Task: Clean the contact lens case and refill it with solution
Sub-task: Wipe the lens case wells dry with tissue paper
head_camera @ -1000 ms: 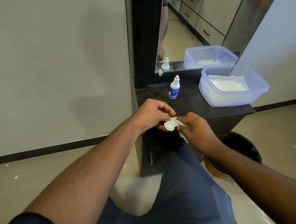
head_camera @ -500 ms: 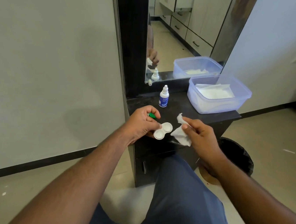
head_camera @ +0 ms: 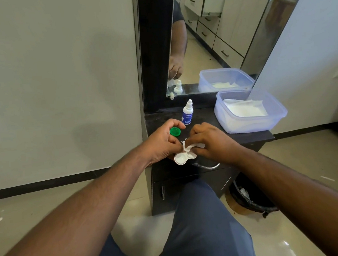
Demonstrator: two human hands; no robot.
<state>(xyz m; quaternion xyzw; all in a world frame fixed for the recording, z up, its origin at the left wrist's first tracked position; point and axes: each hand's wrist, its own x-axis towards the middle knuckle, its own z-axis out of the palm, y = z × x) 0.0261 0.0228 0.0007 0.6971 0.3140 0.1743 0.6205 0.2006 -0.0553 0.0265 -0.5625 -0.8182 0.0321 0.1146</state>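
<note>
A white two-well contact lens case [head_camera: 182, 158] is held over the front edge of the black dresser top [head_camera: 204, 116]. My left hand [head_camera: 162, 143] grips the case from the left. My right hand [head_camera: 211, 140] pinches a crumpled white tissue [head_camera: 189, 147] and presses it into the case's right well. A green cap [head_camera: 175, 131] lies on the dresser just behind my left hand. The white solution bottle [head_camera: 187, 113] with a blue label stands upright behind the cap, its lid on.
A clear plastic tub [head_camera: 251, 125] holding white tissues sits on the dresser's right side. A mirror [head_camera: 217, 39] rises behind. A black bin [head_camera: 252, 198] with a crumpled tissue stands on the floor at the right. My knee is below the drawer handle [head_camera: 207, 166].
My right hand moved the tissue from beside the case back onto it and into the right well. The green cap, earlier hidden by my left hand, now shows on the dresser.
</note>
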